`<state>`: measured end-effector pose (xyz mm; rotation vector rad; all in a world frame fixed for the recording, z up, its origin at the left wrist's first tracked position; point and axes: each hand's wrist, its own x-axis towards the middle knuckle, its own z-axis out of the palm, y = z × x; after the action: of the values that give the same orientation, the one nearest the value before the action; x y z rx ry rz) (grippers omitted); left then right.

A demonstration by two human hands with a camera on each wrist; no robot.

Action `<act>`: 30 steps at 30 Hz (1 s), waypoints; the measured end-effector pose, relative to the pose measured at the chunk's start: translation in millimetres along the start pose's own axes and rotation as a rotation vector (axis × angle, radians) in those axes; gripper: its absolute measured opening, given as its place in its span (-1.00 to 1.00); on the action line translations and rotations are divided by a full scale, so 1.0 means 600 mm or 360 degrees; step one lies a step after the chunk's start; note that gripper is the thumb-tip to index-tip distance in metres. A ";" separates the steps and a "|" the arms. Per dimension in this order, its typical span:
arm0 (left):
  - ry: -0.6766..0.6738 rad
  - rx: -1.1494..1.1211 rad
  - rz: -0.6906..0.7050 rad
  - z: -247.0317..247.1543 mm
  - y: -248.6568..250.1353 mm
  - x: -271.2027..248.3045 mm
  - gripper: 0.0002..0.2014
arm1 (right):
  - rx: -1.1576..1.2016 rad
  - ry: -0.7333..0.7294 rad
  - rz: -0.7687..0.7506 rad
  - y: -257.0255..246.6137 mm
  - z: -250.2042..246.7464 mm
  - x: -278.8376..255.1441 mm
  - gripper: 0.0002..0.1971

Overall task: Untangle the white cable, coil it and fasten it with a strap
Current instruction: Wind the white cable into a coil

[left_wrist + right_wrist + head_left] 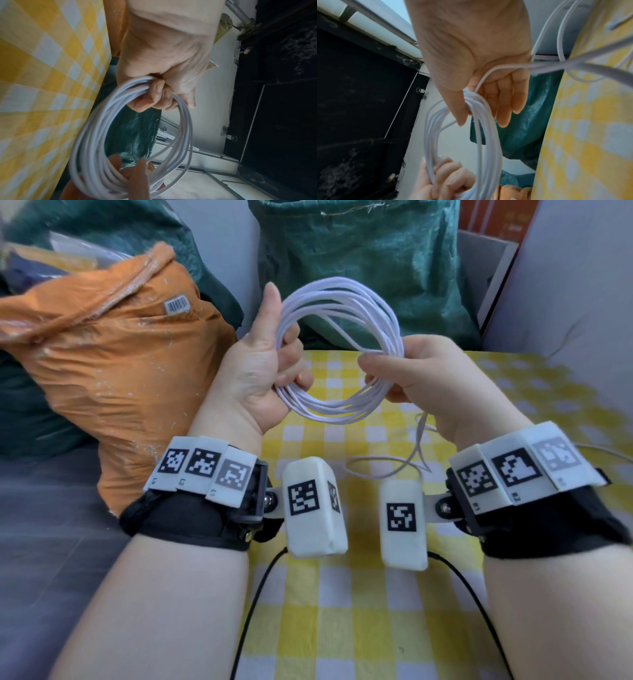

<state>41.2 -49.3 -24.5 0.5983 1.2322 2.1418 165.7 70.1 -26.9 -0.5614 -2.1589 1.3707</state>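
The white cable (342, 302) is wound into a round coil of several loops, held upright above the table. My left hand (270, 371) grips the coil's left side, fingers curled round the strands and thumb pointing up. My right hand (404, 371) pinches the coil's right side between thumb and fingers. A loose tail of the cable (407, 460) drops from the right hand and lies looped on the cloth. The left wrist view shows the coil (96, 135) under my curled left fingers (154, 97). The right wrist view shows the bundle (479, 121) under my thumb. No strap is visible.
A yellow-and-white checked tablecloth (359, 611) covers the table below my hands. An orange bag (113, 364) stands at the left and a green bag (359, 258) behind the table. Black wrist-camera leads (253, 604) run down over the cloth.
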 end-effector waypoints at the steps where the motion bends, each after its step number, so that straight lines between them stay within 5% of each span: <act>1: -0.0008 -0.0037 -0.0021 -0.002 0.000 0.001 -0.49 | 0.0130 -0.0043 0.0002 -0.003 0.000 -0.001 -0.87; 9: 0.0047 0.0325 -0.0350 -0.009 -0.009 0.004 -0.46 | 0.0746 -0.0134 0.0004 -0.014 0.006 -0.004 -0.82; 14: -0.0020 0.0606 -0.0404 -0.005 -0.010 -0.002 -0.52 | 0.0568 -0.0094 0.0006 -0.012 0.003 -0.006 -0.79; 21: -0.0297 0.0938 -0.0080 -0.011 -0.008 -0.009 -0.66 | 0.0294 -0.0263 0.0040 -0.012 0.009 -0.008 -0.82; 30: -0.0553 0.0729 -0.0262 -0.017 -0.004 -0.015 -0.68 | 0.0194 -0.0377 -0.0088 -0.013 0.007 -0.011 -0.84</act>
<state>42.3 -60.7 -32.2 0.9766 1.5143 1.5407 167.8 60.3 -22.7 -0.3034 -2.2348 1.5942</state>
